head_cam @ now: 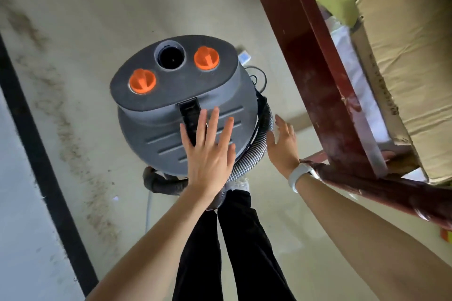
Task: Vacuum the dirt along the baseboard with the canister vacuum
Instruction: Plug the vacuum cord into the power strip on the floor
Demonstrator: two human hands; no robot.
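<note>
The grey drum-shaped canister vacuum (pixel 181 105) with two orange knobs stands on the pale floor (pixel 117 7), out from the black baseboard strip (pixel 41 154) at the left; a trail of brown dirt (pixel 73 154) lies between them, nearer the baseboard; the left hand (pixel 208 151) hovers flat over the vacuum's lid, fingers straight and spread, grasping nothing; the right hand (pixel 283 146), white band on its wrist, reaches beside the ribbed grey hose (pixel 249 154), fingers loose, holding nothing; a dark red wooden frame (pixel 318 80) stands at the right.
</note>
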